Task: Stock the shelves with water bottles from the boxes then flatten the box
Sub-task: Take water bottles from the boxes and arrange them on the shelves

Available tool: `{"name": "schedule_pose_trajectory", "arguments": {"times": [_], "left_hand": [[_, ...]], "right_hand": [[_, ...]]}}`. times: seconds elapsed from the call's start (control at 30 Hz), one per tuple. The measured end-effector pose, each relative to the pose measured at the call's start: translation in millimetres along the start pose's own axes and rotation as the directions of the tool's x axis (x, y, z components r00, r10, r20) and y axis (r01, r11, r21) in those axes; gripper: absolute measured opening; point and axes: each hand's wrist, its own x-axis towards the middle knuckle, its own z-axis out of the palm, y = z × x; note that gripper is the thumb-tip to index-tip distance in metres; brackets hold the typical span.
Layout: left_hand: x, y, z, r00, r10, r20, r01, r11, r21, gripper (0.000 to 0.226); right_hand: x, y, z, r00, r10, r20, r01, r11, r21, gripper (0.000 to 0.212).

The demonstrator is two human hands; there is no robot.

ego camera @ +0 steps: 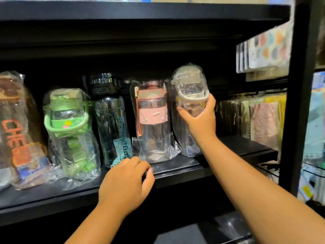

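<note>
Five wrapped bottles on the shelf: right hand grips the beige one, left hand loosely curled, empty.

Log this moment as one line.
step: stocking | right hand: grips tilted beige-lidded bottle at shelf | left hand: curled at shelf edge, grip unclear | box: unseen

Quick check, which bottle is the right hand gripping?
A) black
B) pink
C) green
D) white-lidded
D: the right hand curls round the white-lidded bottle at the right end of the row, next to the pink bottle.
</note>
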Motion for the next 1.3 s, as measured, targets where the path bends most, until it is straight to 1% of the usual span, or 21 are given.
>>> {"name": "schedule_pose_trajectory", "arguments": {"times": [0.27,0.53,0.63,0.73,0.8,0.9,0.93,1.0,1.03,1.1,1.2,1.3], "left_hand": [[1.1,1.2,-0.2,0.999,0.023,-0.023,-0.023,0.999,0.024,0.031],[1.4,2.3,-1.4,1.0,0.005,-0.006,-0.005,1.0,0.021,0.032],[0.2,2.4,-3.0,1.0,0.0,-0.002,0.0,1.0,0.023,0.032],[-1.5,1.3,-5.3,1.0,-0.013,0.018,0.013,1.0,0.019,0.033],[-5.0,1.6,-6.5,1.0,-0.023,0.014,0.023,1.0,0.004,0.033],[-15.9,2.4,-9.3,1.0,-0.029,0.005,0.03,0.997,-0.065,0.032],[-22.7,2.7,-10.5,0.999,-0.031,0.019,0.033,0.996,-0.083,0.034],[-45.3,4.2,-14.0,0.997,-0.051,0.065,0.056,0.995,-0.082,0.047],[-61.7,5.3,-16.9,0.994,-0.065,0.091,0.072,0.995,-0.072,0.055],[-101.4,6.5,-23.5,0.987,-0.094,0.13,0.104,0.992,-0.075,0.062],[-173.4,-1.0,-34.2,0.965,-0.154,0.211,0.169,0.984,-0.053,0.066],[-256.3,-19.2,-48.9,0.897,-0.277,0.344,0.286,0.958,0.023,0.065]], "right_hand": [[-4.6,2.1,3.0,0.999,0.042,0.006,-0.041,0.997,-0.058,0.096],[-16.7,-0.3,-10.9,0.988,0.123,0.098,-0.109,0.985,-0.133,0.111],[-26.8,-7.1,-18.9,0.981,0.169,0.099,-0.144,0.965,-0.219,0.115],[-47.9,-18.1,-26.8,0.985,0.138,0.102,-0.091,0.924,-0.371,0.107],[-68.4,-25.5,-31.6,0.987,0.104,0.123,-0.04,0.898,-0.438,0.1],[-105.0,-31.2,-34.5,0.973,0.064,0.221,0.067,0.84,-0.539,0.086],[-119.4,-31.7,-33.8,0.963,0.042,0.265,0.124,0.807,-0.577,0.08],[-153.7,-32.0,-31.7,0.936,-0.008,0.352,0.244,0.736,-0.632,0.07],[-174.0,-32.8,-30.4,0.917,-0.015,0.4,0.294,0.703,-0.647,0.067],[-220.9,-32.4,-27.8,0.866,-0.002,0.5,0.372,0.673,-0.639,0.066],[-297.7,-31.1,-19.6,0.751,0.034,0.66,0.479,0.659,-0.579,0.071],[-364.3,-40.9,-0.6,0.616,0.093,0.782,0.538,0.675,-0.505,0.071]]}}
